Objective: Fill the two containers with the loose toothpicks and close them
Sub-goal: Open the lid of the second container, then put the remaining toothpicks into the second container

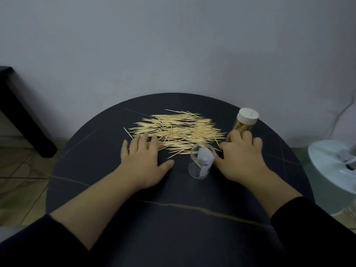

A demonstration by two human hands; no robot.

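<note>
A wide pile of loose toothpicks (177,130) lies across the middle of the round dark table (173,218). My left hand (142,160) rests flat on the table, its fingertips on the pile's near left edge. A clear open container (201,162) stands in front of the pile between my hands, with a single toothpick and a pale label showing inside. At the right a lidded container (245,120) with a white cap stands upright, holding toothpicks. My right hand (242,157) lies on the table just before it. Its loosely bent fingers hide the container's base, and the thumb points toward the open container.
A grey wall stands close behind the table. A dark furniture leg (23,116) is on the floor at the left. A pale round appliance (335,170) sits low at the right, with a few toothpicks (349,212) on the floor beside it.
</note>
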